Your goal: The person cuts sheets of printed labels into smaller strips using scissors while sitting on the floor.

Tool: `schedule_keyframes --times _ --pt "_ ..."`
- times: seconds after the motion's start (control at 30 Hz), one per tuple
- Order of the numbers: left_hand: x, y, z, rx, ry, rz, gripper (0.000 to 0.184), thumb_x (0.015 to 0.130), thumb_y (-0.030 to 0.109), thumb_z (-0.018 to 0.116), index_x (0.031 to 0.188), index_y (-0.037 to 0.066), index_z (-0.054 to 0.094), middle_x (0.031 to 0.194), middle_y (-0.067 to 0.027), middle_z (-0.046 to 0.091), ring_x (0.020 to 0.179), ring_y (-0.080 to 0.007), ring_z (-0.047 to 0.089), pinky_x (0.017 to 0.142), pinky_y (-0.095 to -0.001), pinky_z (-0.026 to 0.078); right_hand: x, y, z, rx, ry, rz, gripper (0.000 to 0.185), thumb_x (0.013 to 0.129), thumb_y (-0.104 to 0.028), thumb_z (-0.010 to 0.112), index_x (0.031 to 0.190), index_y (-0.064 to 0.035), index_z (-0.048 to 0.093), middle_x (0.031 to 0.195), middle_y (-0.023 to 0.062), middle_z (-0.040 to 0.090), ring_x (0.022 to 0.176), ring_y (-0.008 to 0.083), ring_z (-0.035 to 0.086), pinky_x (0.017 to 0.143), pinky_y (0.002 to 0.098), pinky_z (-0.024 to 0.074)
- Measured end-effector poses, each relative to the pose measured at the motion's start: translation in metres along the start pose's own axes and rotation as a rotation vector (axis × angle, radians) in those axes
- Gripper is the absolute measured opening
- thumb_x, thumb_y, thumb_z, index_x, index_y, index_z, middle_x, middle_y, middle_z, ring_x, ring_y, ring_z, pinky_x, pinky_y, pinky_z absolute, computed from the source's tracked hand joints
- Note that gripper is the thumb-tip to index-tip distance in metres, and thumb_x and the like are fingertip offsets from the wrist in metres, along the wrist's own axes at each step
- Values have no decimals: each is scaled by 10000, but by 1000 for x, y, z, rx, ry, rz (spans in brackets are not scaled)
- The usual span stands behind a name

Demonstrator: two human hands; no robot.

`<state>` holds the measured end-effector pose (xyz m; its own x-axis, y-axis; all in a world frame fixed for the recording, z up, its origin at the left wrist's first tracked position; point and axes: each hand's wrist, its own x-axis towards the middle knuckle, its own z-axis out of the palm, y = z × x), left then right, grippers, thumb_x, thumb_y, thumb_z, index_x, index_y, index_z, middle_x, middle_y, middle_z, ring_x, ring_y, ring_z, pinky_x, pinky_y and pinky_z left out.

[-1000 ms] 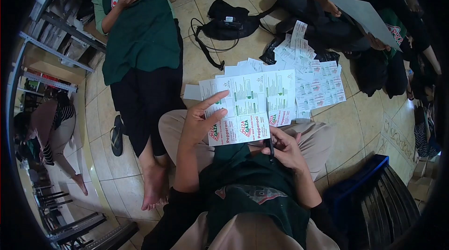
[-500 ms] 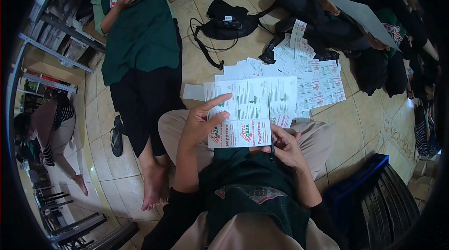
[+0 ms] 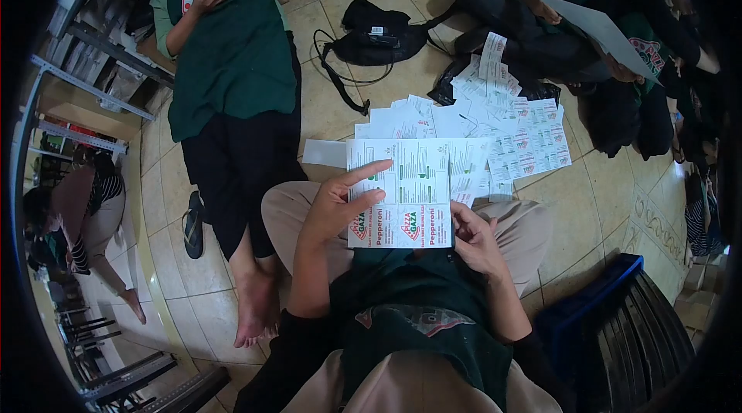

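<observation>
My left hand [image 3: 332,216] grips the left side of a printed sheet [image 3: 417,181] with green text and red "Pizza Gaza Pepperoni" labels, thumb and index finger lying over its front. At the sheet's lower right corner, my right hand [image 3: 477,244] is closed around what looks like black scissors [image 3: 451,254], mostly hidden behind the paper and fingers. Part of the printed sheet extends right, behind the front piece, above my right hand. On the floor beyond lies a spread of printed label sheets [image 3: 529,139], some overlapping, with a blank white piece [image 3: 325,152] at the left.
A person in a green apron [image 3: 232,65] sits with legs stretched out at left, near a black sandal [image 3: 192,224]. Another person [image 3: 533,19] holds a grey sheet [image 3: 595,30] at upper right. A black bag [image 3: 379,33] and a blue-black crate [image 3: 610,328] are on the tiled floor.
The front of the sheet has shifted slightly right and down with my left hand. The dark blade line along its right side no longer shows, and less of the black scissors is visible.
</observation>
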<state>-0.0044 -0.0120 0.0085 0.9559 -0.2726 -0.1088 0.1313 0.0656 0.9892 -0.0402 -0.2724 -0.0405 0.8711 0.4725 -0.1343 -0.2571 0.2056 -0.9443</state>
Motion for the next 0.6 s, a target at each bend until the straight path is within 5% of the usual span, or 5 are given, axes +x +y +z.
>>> schedule_keyframes --times 0.37,0.6 --pt "1 -2 1 -23 -75 -68 411 849 49 614 1255 65 553 1156 -66 605 994 -89 543 874 -236 430 6 -6 0 10 -2 -85 510 837 55 557 1316 32 383 1147 28 504 1025 81 460 900 232 348" --pt "2 -2 6 -59 -48 -56 418 827 24 629 1239 37 558 1110 -83 627 952 -100 581 850 -250 457 9 -1 1 -30 34 -94 519 831 43 577 1316 17 394 1097 6 491 969 85 444 870 222 339"
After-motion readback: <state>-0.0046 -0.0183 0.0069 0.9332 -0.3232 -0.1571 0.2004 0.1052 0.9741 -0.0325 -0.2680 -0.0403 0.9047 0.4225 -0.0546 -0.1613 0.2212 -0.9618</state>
